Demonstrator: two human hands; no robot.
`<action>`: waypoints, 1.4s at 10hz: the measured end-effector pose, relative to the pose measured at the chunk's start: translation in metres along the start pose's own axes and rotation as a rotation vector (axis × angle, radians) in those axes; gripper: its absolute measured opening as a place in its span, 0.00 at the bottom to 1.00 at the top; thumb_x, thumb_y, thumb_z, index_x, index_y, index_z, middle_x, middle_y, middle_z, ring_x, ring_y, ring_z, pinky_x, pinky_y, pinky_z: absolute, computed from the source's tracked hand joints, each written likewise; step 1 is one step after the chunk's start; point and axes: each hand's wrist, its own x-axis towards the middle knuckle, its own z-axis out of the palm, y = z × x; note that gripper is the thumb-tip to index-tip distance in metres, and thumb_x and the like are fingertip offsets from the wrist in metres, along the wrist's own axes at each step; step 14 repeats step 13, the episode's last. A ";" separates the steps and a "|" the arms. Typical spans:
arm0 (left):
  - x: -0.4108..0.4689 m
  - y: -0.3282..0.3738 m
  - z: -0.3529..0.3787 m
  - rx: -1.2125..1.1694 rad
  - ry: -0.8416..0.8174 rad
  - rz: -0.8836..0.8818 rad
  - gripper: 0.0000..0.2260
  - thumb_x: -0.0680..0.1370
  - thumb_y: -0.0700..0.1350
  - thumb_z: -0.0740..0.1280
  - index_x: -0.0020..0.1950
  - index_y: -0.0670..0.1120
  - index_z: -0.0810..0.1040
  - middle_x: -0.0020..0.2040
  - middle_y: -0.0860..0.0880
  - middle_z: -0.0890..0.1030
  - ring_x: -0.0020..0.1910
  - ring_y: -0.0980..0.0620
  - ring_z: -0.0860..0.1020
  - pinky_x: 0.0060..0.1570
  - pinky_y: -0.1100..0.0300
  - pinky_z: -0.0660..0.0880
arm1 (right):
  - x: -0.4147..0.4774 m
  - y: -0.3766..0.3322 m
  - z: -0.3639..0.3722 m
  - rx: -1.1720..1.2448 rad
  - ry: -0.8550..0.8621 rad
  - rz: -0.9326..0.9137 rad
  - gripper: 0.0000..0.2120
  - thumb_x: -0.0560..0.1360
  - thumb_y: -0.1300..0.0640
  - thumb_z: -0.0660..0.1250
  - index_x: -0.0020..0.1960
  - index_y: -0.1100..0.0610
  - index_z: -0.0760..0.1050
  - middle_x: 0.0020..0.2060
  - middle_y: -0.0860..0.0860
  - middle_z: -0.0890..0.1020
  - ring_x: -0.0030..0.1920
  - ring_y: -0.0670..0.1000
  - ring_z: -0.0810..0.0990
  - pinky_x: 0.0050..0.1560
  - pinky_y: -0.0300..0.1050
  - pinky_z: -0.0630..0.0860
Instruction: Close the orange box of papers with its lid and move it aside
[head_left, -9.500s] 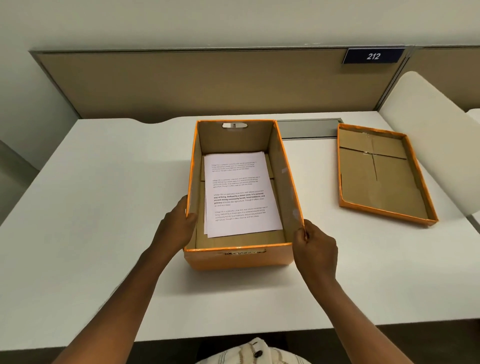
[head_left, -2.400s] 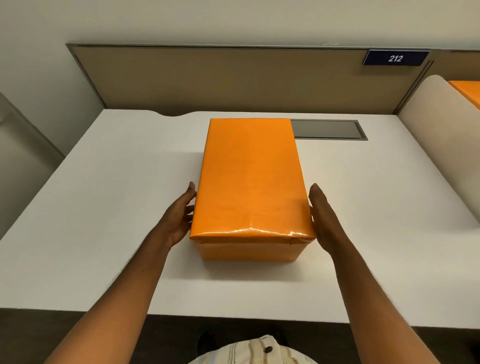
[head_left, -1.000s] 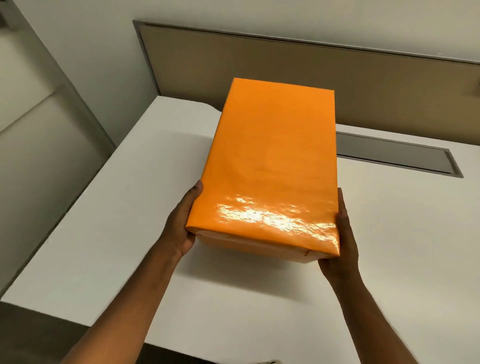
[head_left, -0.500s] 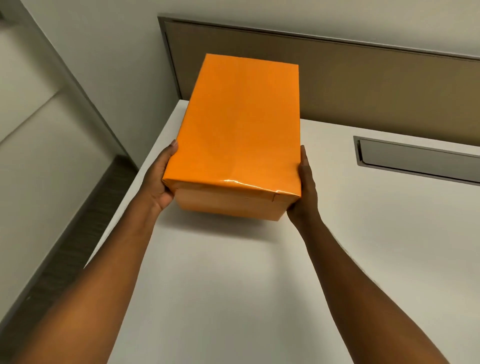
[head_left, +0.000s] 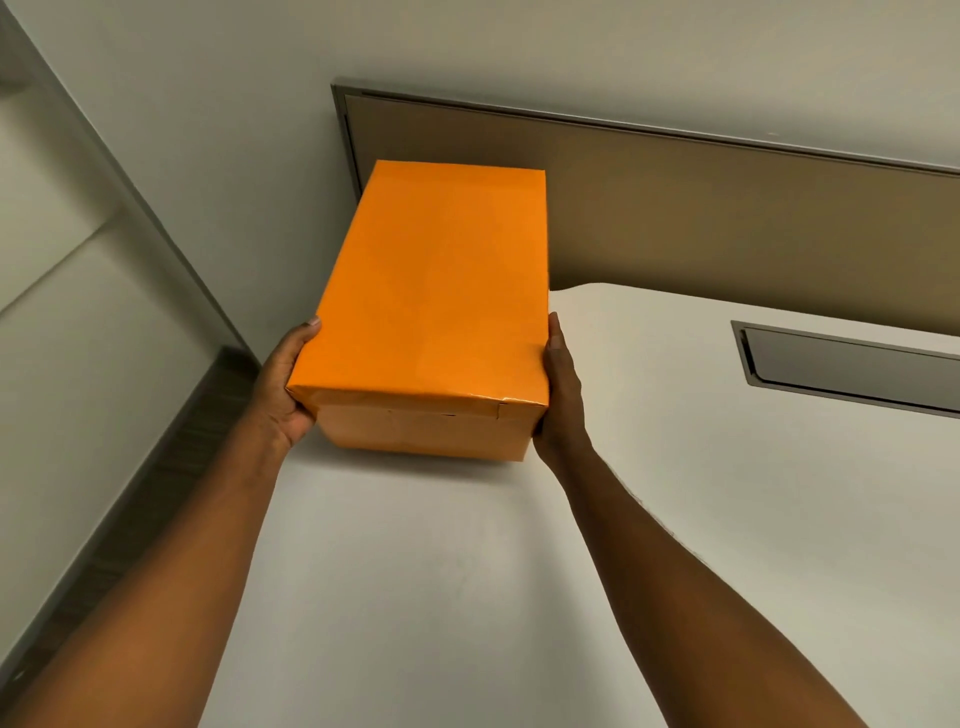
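Observation:
The orange box (head_left: 431, 431) has its glossy orange lid (head_left: 436, 291) fitted on top, so the papers inside are hidden. It sits at the far left corner of the white desk (head_left: 467, 597), its underside at or just above the surface; I cannot tell if it touches. My left hand (head_left: 283, 387) grips the box's near left side, thumb on the lid edge. My right hand (head_left: 558, 387) presses flat against the near right side.
A tan partition panel (head_left: 727, 218) runs along the back of the desk, right behind the box. A grey cable slot (head_left: 852, 371) is set into the desk at the right. The desk's left edge drops to a dark floor strip (head_left: 171, 467) beside a pale wall.
The lid went onto the open box, then both hands lifted the closed box and carried it left. In the last half second it sank lower at the desk's far left corner.

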 end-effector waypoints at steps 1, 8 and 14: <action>0.008 -0.004 -0.002 0.002 0.002 -0.010 0.15 0.74 0.59 0.64 0.59 0.58 0.76 0.45 0.52 0.86 0.46 0.48 0.80 0.39 0.55 0.76 | 0.005 0.007 0.000 -0.010 0.005 0.006 0.36 0.71 0.34 0.60 0.77 0.42 0.58 0.75 0.48 0.66 0.71 0.55 0.69 0.71 0.64 0.65; 0.050 0.000 -0.005 0.031 -0.027 -0.029 0.14 0.75 0.60 0.63 0.57 0.59 0.78 0.47 0.53 0.87 0.46 0.49 0.83 0.42 0.53 0.78 | 0.037 0.024 0.000 -0.049 0.118 -0.013 0.32 0.74 0.38 0.58 0.76 0.43 0.58 0.74 0.47 0.67 0.68 0.53 0.73 0.69 0.60 0.70; -0.003 0.040 0.029 0.654 0.538 0.455 0.26 0.75 0.61 0.64 0.57 0.38 0.80 0.54 0.38 0.83 0.55 0.40 0.80 0.49 0.59 0.73 | 0.011 0.003 -0.026 -0.250 0.193 -0.056 0.30 0.81 0.41 0.53 0.79 0.46 0.48 0.79 0.51 0.56 0.77 0.53 0.58 0.69 0.48 0.58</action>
